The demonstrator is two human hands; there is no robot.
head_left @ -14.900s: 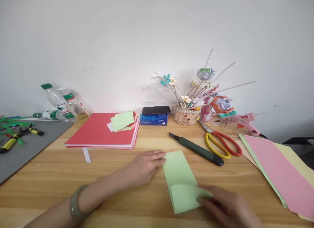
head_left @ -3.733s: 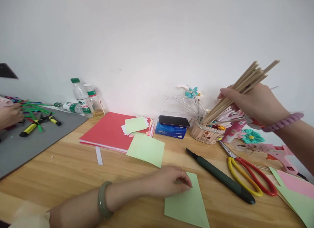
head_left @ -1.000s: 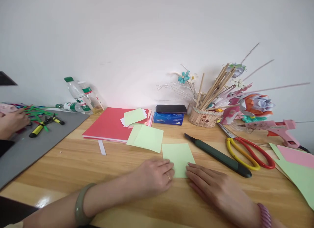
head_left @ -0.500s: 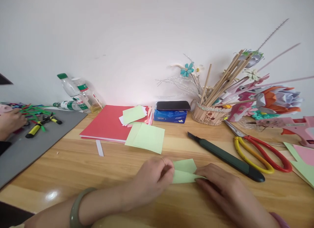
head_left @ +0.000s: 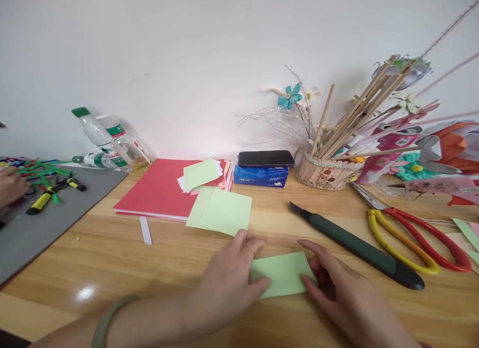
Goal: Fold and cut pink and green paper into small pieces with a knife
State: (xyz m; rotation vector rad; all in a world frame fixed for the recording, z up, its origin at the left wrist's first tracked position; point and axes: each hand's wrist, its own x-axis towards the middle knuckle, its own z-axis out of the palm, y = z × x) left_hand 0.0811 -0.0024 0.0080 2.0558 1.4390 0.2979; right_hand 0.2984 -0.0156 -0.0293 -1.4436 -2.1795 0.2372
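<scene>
Both hands press a folded green paper point(head_left: 282, 279) flat on the wooden table point(head_left: 149, 268), just in front of the utility knife point(head_left: 355, 245): left hand point(head_left: 228, 283) and right hand point(head_left: 337, 293) pinch its 2 ends. Creasing seems underway; firm, even pressure likely comes next

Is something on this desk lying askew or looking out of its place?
Yes: one plastic bottle lies on its side by the wall, while the bottles beside it lean. A loose white paper strip lies alone on the table.
</scene>
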